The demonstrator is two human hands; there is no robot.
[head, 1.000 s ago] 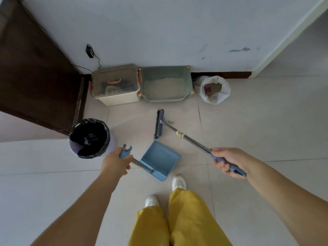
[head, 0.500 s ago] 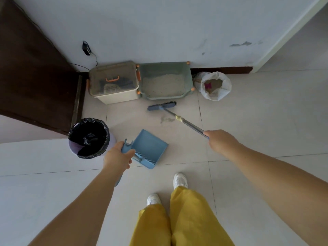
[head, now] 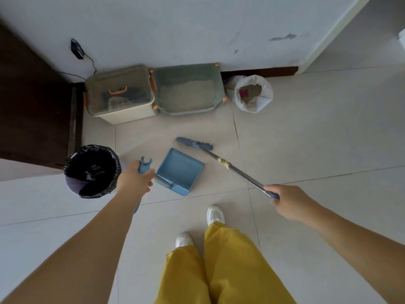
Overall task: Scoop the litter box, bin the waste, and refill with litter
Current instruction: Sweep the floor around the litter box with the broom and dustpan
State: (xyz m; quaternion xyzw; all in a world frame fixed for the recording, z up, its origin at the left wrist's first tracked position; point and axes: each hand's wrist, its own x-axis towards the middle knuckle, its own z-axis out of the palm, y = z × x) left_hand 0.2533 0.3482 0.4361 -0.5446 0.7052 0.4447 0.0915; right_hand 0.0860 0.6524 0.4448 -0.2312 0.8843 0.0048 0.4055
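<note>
Leftmost, a bag-lined bin (head: pixel 92 171) stands within reach, presumably to receive the sweepings. Beside it, the dustpan (head: pixel 180 171) is steadied by its long handle, gripped in the left hand (head: pixel 135 181), its open edge turned toward the broom (head: pixel 195 144). The broom's shaft is clasped by the right hand (head: pixel 286 200), the head set just beyond the pan. Against the wall, the litter box (head: pixel 187 89) sits between a lidded container (head: pixel 119 94) and an opened litter sack (head: pixel 254 93).

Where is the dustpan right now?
In the head view the blue dustpan sits on the floor tiles at centre, its handle held by the left hand, between the black-lined bin and the broom head.
</note>
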